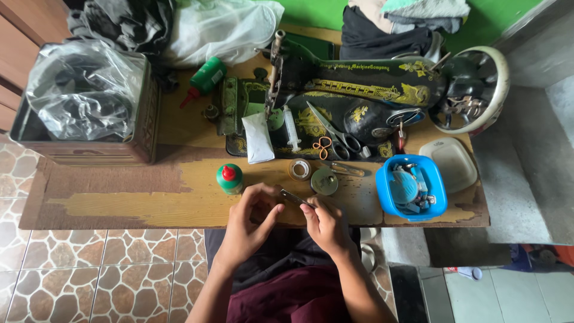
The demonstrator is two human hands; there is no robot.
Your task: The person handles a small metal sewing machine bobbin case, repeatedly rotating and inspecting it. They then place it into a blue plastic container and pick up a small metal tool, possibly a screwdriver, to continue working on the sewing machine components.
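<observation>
Both hands meet at the near edge of a worn wooden table (119, 197). My right hand (326, 224) pinches a small slim metal tool (294, 198), which points up and left. My left hand (248, 221) curls beside it with its fingertips at the tool's tip. A green bottle with a red cap (229, 178) stands just left of my hands. A small roll of tape (299, 169) and a round metal lid (324, 181) lie just beyond them. A black sewing machine with gold ornament (359, 96) stands at the back.
A blue tub of small parts (411, 186) sits right of my hands, its white lid (449, 162) beside it. Scissors (335, 137), a syringe (292, 128) and a white packet (258, 139) rest on the machine bed. A box with a plastic bag (84, 101) fills the left.
</observation>
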